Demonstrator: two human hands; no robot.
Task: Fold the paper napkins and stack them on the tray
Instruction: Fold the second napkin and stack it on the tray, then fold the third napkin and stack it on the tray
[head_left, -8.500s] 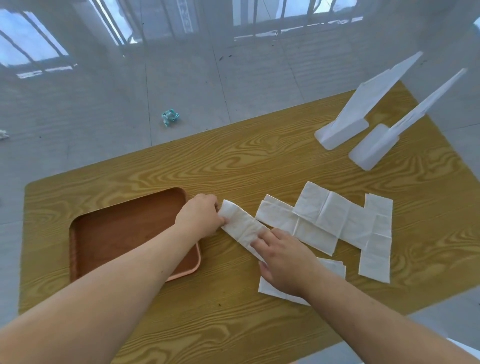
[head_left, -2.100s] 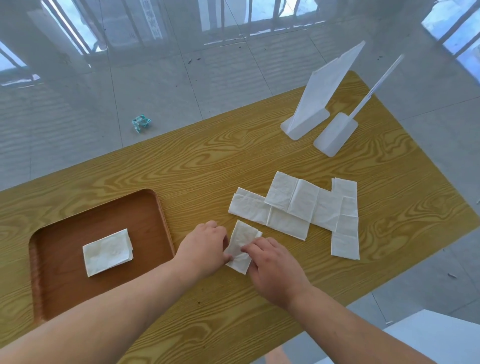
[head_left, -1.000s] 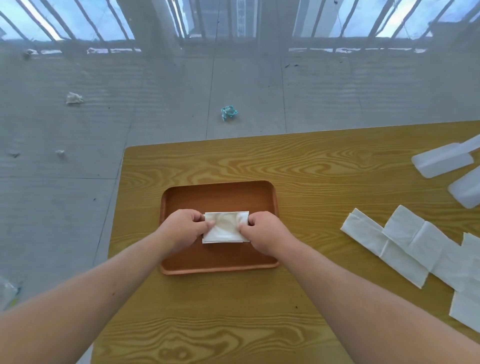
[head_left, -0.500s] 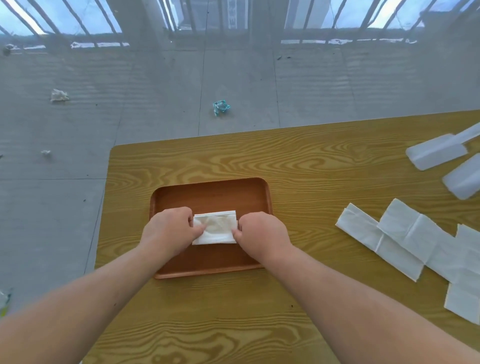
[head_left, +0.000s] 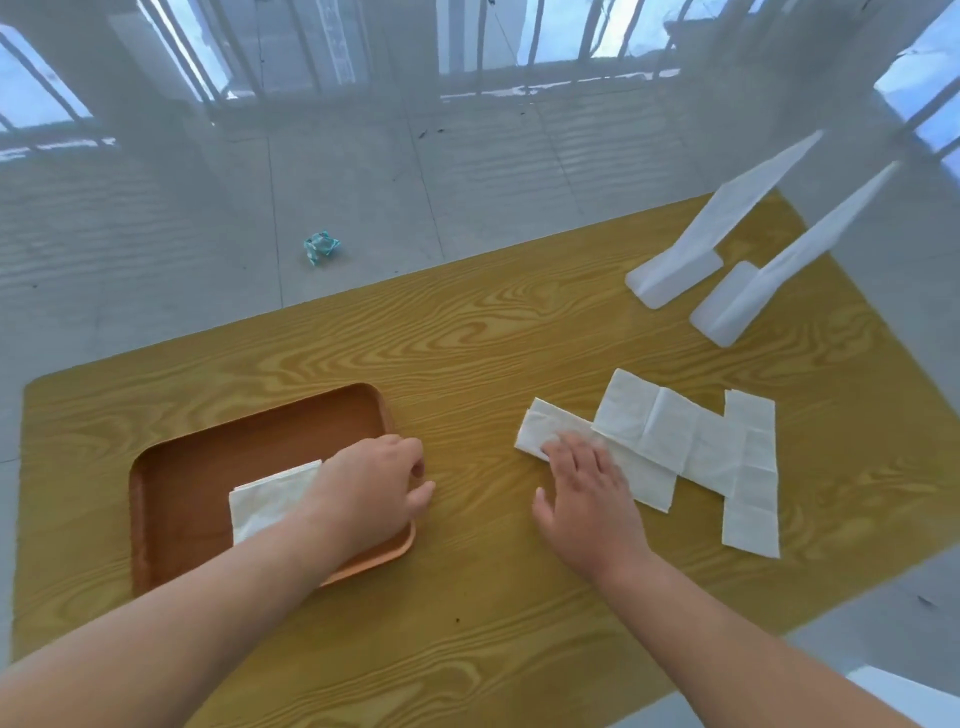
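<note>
A brown tray (head_left: 192, 467) lies on the left half of the wooden table (head_left: 483, 353). Folded white napkins (head_left: 270, 499) rest stacked in it, partly hidden by my left forearm. My left hand (head_left: 371, 488) hovers over the tray's right edge, fingers loosely curled, holding nothing. To the right, three long unfolded napkins overlap: the nearest strip (head_left: 540, 428), a middle one (head_left: 660, 431) and a far one (head_left: 750, 473). My right hand (head_left: 589, 483) lies flat with its fingertips on the nearest strip's left end.
Two white plastic stands (head_left: 691, 260) (head_left: 753, 296) rise at the table's far right corner. A crumpled blue-green wrapper (head_left: 320, 247) lies on the grey tiled floor beyond the table. The table's near and right edges are close to the napkins.
Both hands have let go of the folded napkin on the tray. My right hand moved right onto the nearest unfolded strip; my left hand drew back to the tray's right edge. The view swung right.
</note>
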